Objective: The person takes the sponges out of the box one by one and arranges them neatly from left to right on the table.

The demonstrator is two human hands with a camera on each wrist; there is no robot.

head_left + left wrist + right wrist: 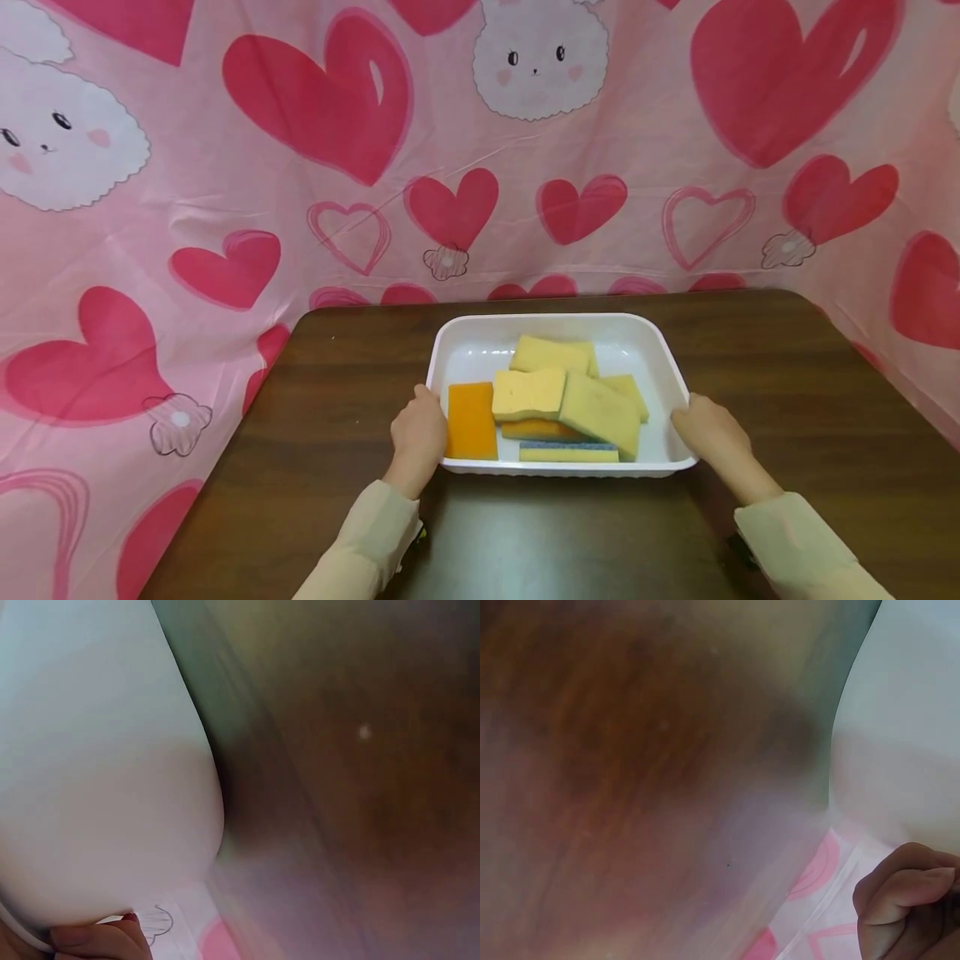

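Observation:
A white rectangular plastic tray [468, 358] is held between both hands in the head view. My left hand [418, 432] grips its left rim; my right hand [712, 432] grips the right rim. Inside lie several sponges: an orange sponge [472, 423] flat at the left, a heap of yellow sponges [529, 394], and a yellow sponge with a blue-grey scouring side [568, 455] by the near wall. From below, the left wrist view shows the tray's pale outside [97, 765] above curled fingers [105, 941]. Bent fingers [900, 892] also show under the tray [900, 750] in the right wrist view.
A dark brown wooden table [360, 375] extends beneath the tray on all sides. Behind it and at both sides hangs a pink cloth [510, 150] printed with hearts and white rabbit faces, reaching down to the table's far edge.

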